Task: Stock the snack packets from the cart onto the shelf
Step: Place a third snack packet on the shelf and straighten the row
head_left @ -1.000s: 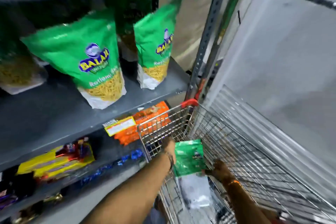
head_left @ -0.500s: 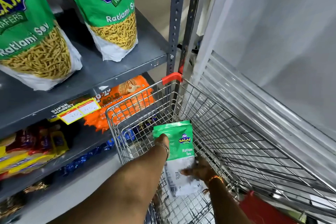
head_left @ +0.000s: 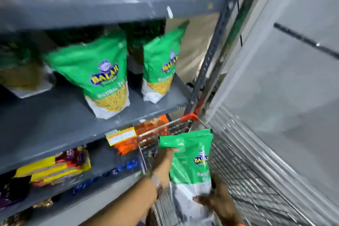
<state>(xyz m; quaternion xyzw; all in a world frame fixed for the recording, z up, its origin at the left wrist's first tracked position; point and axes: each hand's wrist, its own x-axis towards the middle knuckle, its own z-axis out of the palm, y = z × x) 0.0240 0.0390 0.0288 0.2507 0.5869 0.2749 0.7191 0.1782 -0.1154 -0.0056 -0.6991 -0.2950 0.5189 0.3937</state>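
Observation:
I hold a green and white Balaji snack packet [head_left: 190, 159] upright above the wire cart [head_left: 244, 176]. My left hand [head_left: 163, 163] grips its left edge near the top. My right hand [head_left: 216, 202] supports its white bottom. On the grey middle shelf [head_left: 55, 121] stand two matching green packets, one at centre [head_left: 104, 77] and one further right [head_left: 161, 71]. A third packet [head_left: 20, 71] sits blurred at the far left.
Orange packs [head_left: 146, 134] and a yellow price tag [head_left: 121, 135] lie on the shelf below, with yellow and red packs [head_left: 55, 167] to the left. A perforated steel upright [head_left: 212, 55] borders the shelf's right end. A grey wall and shutter [head_left: 275, 97] close the right side.
The packet has risen out of the cart basket, still in both hands. My view has tilted up, bringing the upper shelf board into sight.

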